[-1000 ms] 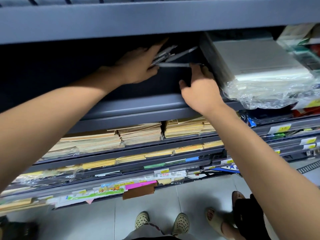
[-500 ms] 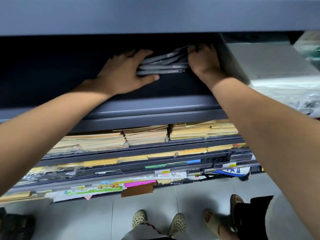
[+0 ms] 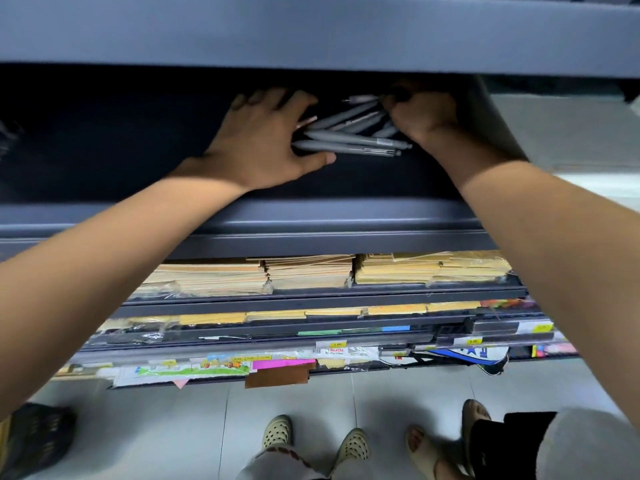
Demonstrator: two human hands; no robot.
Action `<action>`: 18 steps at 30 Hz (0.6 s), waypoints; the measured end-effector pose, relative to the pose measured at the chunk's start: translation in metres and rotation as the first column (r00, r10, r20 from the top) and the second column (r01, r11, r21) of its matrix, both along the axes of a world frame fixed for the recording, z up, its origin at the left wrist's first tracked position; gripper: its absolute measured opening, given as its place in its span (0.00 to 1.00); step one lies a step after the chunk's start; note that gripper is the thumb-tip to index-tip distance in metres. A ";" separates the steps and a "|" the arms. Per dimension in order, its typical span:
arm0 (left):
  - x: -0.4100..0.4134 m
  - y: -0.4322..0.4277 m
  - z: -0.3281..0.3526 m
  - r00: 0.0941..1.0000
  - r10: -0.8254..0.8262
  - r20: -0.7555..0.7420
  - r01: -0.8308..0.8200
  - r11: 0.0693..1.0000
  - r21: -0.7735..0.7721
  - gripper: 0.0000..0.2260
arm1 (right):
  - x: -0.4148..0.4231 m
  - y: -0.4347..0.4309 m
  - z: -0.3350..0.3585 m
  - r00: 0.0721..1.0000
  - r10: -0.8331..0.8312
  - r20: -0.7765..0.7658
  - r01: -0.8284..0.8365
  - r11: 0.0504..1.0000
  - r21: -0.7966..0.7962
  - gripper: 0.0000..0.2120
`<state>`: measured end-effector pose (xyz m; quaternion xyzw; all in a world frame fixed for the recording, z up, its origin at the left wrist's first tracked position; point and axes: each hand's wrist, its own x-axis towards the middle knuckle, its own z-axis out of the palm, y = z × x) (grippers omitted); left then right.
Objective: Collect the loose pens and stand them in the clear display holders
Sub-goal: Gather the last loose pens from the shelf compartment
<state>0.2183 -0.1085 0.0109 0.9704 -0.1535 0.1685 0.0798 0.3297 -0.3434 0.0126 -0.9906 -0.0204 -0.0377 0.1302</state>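
Grey plastic pens [image 3: 349, 133]: a loose bundle lying crosswise on the dark grey metal shelf [image 3: 346, 181], far back in the bay. The two near pens lie parallel and the far ones are fanned. We see no clear display holders.

Left hand [image 3: 263, 143]: grip wide, fingers spread flat, thumb along the near side of the nearest pen, palm butting the left ends.
Right hand [image 3: 424, 112]: grip narrow, fingers curled over the right ends of the far pens. Its fingertips are lost in shadow, so we cannot tell how many pens it has.

Step, as we judge it: gathering the bundle between the two hands. To do it well we would:
- square the ends by pressing from left and right;
- roll the fanned pens against the two near ones;
- close one hand round the lot.

The two near pens reach furthest right and lie outside the right hand. We judge them likeliest to slip.

Room: the grey upper shelf board [image 3: 311, 29] hangs low over both hands, so there is little lift. We would draw the bundle nearward over the raised front lip [image 3: 311, 233]. On the right, a pale wrapped stack [image 3: 571, 140], blurred, sits just beside the right wrist. On the left we see nothing standing on the deck, though shadow hides much.
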 end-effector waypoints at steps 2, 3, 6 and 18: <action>-0.005 0.007 -0.005 0.989 0.126 -0.074 -0.130 0.990 -0.057 0.38 | -0.008 0.002 -0.001 0.998 -0.029 0.059 0.027 0.999 0.024 0.19; -0.008 0.011 -0.007 0.980 0.155 -0.127 -0.168 0.982 -0.091 0.38 | -0.013 0.003 -0.001 0.996 -0.041 0.079 0.039 0.999 0.036 0.18; -0.007 0.014 -0.009 0.976 0.056 -0.210 -0.089 0.984 -0.151 0.38 | -0.023 0.006 0.001 0.990 -0.087 0.113 0.071 0.988 0.137 0.16; 0.024 0.002 -0.002 0.918 -0.374 -0.131 0.327 0.901 -0.285 0.29 | -0.047 -0.004 -0.004 0.981 -0.068 0.180 -0.026 0.879 0.476 0.13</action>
